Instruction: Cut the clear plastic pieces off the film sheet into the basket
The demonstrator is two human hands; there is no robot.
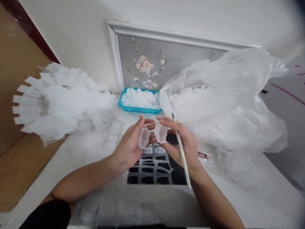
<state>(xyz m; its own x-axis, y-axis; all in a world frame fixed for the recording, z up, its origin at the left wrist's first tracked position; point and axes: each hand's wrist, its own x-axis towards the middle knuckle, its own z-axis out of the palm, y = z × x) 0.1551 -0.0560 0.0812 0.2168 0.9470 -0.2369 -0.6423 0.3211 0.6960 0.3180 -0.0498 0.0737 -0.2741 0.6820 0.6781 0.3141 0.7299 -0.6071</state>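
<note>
L hand (pixel 127 148) curled, pinching clear plastic pcs (pixel 152 133), R hand (pixel 181 141) half-closed on white pointed stick (pixel 182 156), fingertips on pcs

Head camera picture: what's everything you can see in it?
Blue basket: one, bright blue, against the wall.
Plastic pieces: many, white, in the basket.
Framed picture: one, grey with pink blossoms, on the wall.
Plastic bag: one, see-through white, on the right.
Cut plastic pile: one, white, on the left.
Moulded tray: one, clear over black, under the hands.
Joined plastic pair: one, pale and see-through, between the hands.
Stick: one, white, in the right hand.
Left hand: one, holding the pair.
Right hand: one, holding pair and stick.
</note>
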